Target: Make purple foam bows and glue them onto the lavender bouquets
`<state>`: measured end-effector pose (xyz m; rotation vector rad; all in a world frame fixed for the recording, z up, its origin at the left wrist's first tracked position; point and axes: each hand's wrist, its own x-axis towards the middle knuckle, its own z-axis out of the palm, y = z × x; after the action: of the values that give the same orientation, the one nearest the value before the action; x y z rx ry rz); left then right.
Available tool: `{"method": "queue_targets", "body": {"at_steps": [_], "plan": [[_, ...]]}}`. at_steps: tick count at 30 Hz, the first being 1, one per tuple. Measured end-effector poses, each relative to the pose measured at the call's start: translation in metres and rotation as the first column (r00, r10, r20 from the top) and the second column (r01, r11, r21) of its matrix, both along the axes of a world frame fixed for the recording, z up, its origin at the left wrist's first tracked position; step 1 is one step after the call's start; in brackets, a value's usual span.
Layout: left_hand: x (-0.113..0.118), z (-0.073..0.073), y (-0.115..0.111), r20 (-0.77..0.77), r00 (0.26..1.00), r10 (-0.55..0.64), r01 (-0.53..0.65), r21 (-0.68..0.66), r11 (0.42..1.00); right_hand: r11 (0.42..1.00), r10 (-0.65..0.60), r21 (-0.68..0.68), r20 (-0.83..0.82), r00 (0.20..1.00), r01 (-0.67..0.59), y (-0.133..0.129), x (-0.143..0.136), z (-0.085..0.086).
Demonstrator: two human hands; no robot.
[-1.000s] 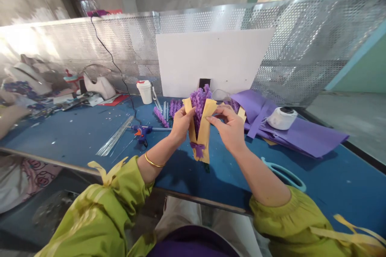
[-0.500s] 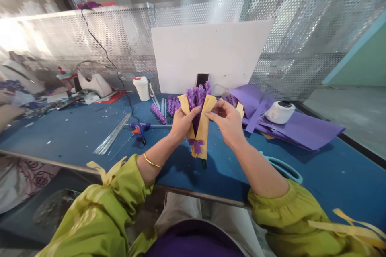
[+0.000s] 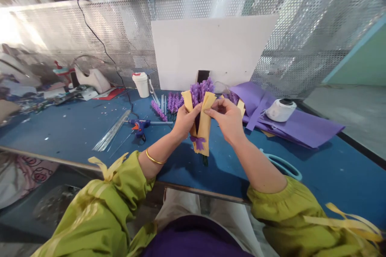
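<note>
Between my hands, over the table's front half, stands a small lavender bouquet (image 3: 201,90) with fuzzy purple flower spikes. Yellow wrapping paper (image 3: 205,126) folds around it in a V. A purple bow (image 3: 198,142) sits low on the wrap, and dark green stems poke out below. My left hand (image 3: 185,120) is closed on the bouquet's left side, thumb across the front. On the other side, my right hand (image 3: 227,118) pinches the right edge of the yellow paper between thumb and fingers; its other fingers are partly hidden behind.
Left of the bouquet lie a blue glue gun (image 3: 140,126), thin wires (image 3: 113,130) and loose lavender stems (image 3: 159,110). A white cup (image 3: 141,84) and a phone (image 3: 203,76) stand behind. Purple sheets (image 3: 310,128), a white roll (image 3: 281,110) and blue-handled scissors (image 3: 285,166) lie right.
The bouquet has turned and tilted slightly, so its bow now faces a little more to the right. Both hands keep their hold. The whole view has shifted slightly.
</note>
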<state>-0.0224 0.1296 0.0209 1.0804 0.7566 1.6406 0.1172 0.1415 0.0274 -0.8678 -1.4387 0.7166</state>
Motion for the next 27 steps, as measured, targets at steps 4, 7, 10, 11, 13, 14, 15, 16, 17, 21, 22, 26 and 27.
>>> {"method": "queue_targets", "body": {"at_steps": [4, 7, 10, 11, 13, 14, 15, 16, 17, 21, 22, 26, 27], "plan": [[-0.001, 0.0, -0.003, 0.008, 0.996, -0.089, 0.089, -0.005, 0.996, 0.999, -0.006, -0.037, -0.012, 1.0, 0.006, 0.001, 0.0, -0.003], [-0.001, 0.001, -0.005, -0.033, 0.996, -0.079, 0.078, -0.013, 0.997, 0.999, 0.008, -0.038, 0.006, 1.0, -0.007, 0.0, 0.0, 0.0], [-0.002, 0.002, -0.003, 0.013, 1.0, -0.004, 0.005, -0.061, 0.998, 0.997, 0.062, -0.054, 0.036, 0.997, -0.06, -0.002, 0.005, 0.003], [-0.004, 0.003, -0.002, 0.032, 0.999, 0.034, -0.031, -0.079, 0.996, 0.995, 0.081, -0.067, 0.052, 0.995, -0.077, -0.003, 0.008, 0.003], [-0.009, 0.005, 0.002, 0.064, 0.992, 0.109, -0.103, -0.094, 0.99, 0.989, 0.112, -0.111, 0.096, 0.989, -0.101, -0.006, 0.015, 0.0], [-0.012, 0.006, 0.003, 0.082, 0.987, 0.139, -0.131, -0.095, 0.987, 0.983, 0.133, -0.145, 0.124, 0.983, -0.115, -0.009, 0.019, -0.003], [-0.015, 0.007, 0.005, 0.1, 0.982, 0.16, -0.151, -0.096, 0.984, 0.972, 0.169, -0.188, 0.155, 0.973, -0.139, -0.013, 0.022, -0.007], [-0.018, 0.008, 0.006, 0.116, 0.978, 0.174, -0.163, -0.097, 0.982, 0.955, 0.222, -0.239, 0.186, 0.957, -0.175, -0.017, 0.025, -0.011], [-0.021, 0.009, 0.007, 0.127, 0.975, 0.181, -0.169, -0.097, 0.981, 0.929, 0.292, -0.295, 0.213, 0.932, -0.224, -0.022, 0.027, -0.016], [-0.025, 0.01, 0.009, 0.13, 0.971, 0.198, -0.193, -0.052, 0.98, 0.786, 0.543, -0.483, 0.241, 0.804, -0.386, -0.041, 0.024, -0.032], [-0.025, 0.01, 0.009, 0.125, 0.97, 0.207, -0.205, -0.029, 0.978, 0.763, 0.566, -0.511, 0.234, 0.79, -0.395, -0.044, 0.021, -0.036], [-0.023, 0.009, 0.006, 0.08, 0.963, 0.259, -0.263, 0.041, 0.964, 0.738, 0.548, -0.571, 0.197, 0.813, -0.359, -0.046, 0.007, -0.051], [-0.023, 0.009, 0.006, 0.065, 0.96, 0.272, -0.275, 0.049, 0.96, 0.738, 0.537, -0.577, 0.185, 0.823, -0.351, -0.046, 0.005, -0.055]]}}
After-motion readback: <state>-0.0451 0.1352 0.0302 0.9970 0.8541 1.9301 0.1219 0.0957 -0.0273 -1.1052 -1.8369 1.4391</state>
